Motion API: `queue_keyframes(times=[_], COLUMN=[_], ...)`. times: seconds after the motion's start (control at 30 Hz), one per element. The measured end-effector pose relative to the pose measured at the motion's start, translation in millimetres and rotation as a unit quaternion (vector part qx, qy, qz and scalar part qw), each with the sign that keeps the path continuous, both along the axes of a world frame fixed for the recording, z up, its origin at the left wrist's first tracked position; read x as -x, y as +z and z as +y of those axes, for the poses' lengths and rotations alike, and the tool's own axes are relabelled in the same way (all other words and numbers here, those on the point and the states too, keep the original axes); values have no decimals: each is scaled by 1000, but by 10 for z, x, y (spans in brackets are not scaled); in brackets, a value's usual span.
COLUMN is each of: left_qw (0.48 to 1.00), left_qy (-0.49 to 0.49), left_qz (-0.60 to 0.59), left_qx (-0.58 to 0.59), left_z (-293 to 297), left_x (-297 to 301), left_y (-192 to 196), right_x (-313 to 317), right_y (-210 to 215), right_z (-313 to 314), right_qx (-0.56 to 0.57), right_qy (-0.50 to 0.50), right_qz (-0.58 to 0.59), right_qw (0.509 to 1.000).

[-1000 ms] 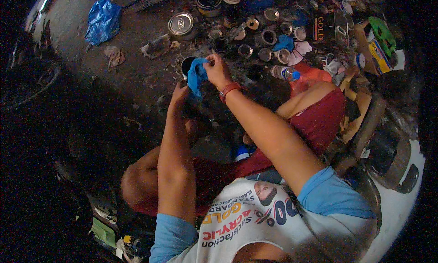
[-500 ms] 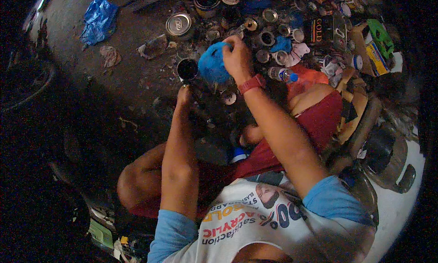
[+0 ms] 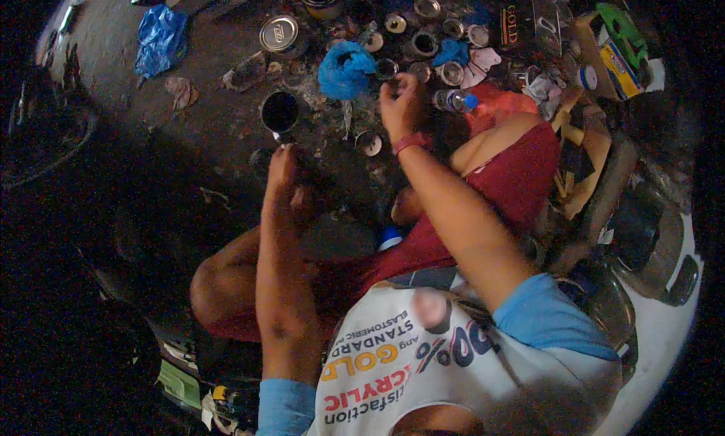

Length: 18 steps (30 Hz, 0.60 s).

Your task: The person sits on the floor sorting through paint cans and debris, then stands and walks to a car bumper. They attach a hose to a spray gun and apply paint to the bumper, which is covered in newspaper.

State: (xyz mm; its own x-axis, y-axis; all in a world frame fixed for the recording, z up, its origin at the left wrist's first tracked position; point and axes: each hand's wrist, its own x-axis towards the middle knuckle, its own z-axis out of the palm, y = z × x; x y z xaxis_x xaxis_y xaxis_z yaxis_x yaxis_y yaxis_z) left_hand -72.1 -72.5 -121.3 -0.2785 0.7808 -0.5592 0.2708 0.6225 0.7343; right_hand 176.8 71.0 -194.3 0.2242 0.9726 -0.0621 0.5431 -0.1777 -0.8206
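My left hand (image 3: 282,164) is closed around the near side of a round, dark open cup (image 3: 280,108), whose inside looks black. A small pale part shows between the cup's rim and my fingers. What the hand grips below the rim is hidden. My right hand (image 3: 402,107) has its fingers curled but apart, slightly blurred, with nothing visible in them. Beyond its fingertips stands a small open tin (image 3: 386,69). Left of that tin, a crumpled blue plastic bag (image 3: 343,72) rests on the ground, apart from my hand. A round lid or shallow tin (image 3: 368,143) lies nearer to me.
Several open tins and paint cans crowd the far side, including a closed can (image 3: 279,35). A clear bottle with a blue cap (image 3: 455,100) lies right of my right hand. Farther right is a cardboard box (image 3: 594,47). Another blue plastic bag (image 3: 161,40) lies far left.
My right hand has let go of the blue plastic bag and drawn back to the right. The bag now sits on the ground. My left hand has shifted left with the cup.
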Motion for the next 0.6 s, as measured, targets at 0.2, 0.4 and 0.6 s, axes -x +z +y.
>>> queue_keyframes(times=[0.2,0.4,0.6], left_qw=[993,964,963], left_qy=[112,-111,-126], left_qz=[-18,242,231], left_qx=[46,20,49], left_z=[106,23,324], left_x=[22,-41,-245], left_y=[1425,2377,2059], right_x=[182,187,-145], right_y=[-561,-651,-1154], right_z=[-1155,-1317,-1617], right_qx=[167,267,230], right_qy=[309,330,329], right_qz=[-248,-147,-154], right_qw=[903,893,903])
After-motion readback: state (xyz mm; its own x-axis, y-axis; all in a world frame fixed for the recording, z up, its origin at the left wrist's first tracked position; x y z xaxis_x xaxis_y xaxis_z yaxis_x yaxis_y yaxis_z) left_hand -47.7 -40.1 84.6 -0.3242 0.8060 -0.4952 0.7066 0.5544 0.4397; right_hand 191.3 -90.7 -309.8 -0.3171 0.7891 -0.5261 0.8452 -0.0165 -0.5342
